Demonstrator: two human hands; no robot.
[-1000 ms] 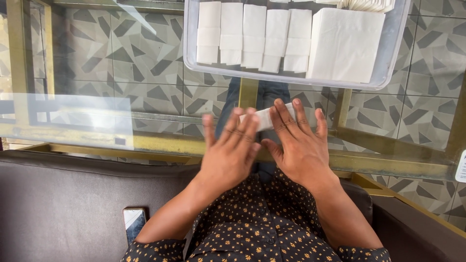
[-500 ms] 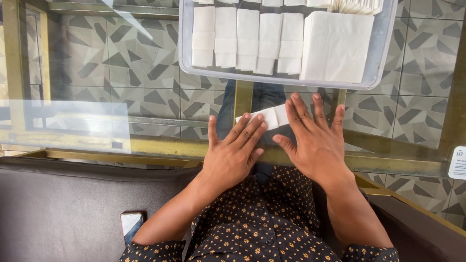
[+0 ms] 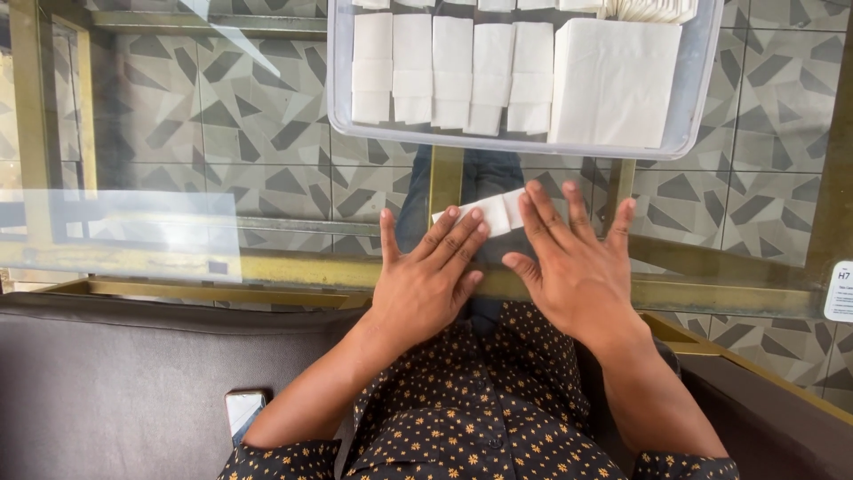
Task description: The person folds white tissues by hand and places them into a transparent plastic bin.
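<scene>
Centrally in the frame, the person's left hand (image 3: pixel 426 289) and right hand (image 3: pixel 576 267) both lie flat, palms down, on the clear glass-topped bench with a brass-coloured frame (image 3: pixel 293 267). Between and just beyond their fingertips sits a small folded white paper napkin (image 3: pixel 491 212), a narrow strip lying slightly tilted. The left hand's fingertips press on its nearer left end, and the right hand's index finger touches its right end. Neither hand has a closed grip: all fingers are stretched out and spread, so nothing is grasped, only pressed against the glass.

Toward the top of the frame, well beyond the hands, stands a clear plastic rectangular tray (image 3: pixel 342 107). Inside it a row of folded white napkins (image 3: pixel 453 67) lies side by side along its left and middle part, and a larger stack of unfolded white napkins (image 3: pixel 613 84) fills its right part.

Through the glass, a grey tiled floor with triangle patterns (image 3: pixel 222 133) shows. At the bottom of the frame the person wears a dark shirt with small orange dots (image 3: pixel 480 418) and sits on a dark brown leather seat (image 3: pixel 115 382). A phone (image 3: pixel 242 411) rests on the seat near the left elbow, at lower left.
</scene>
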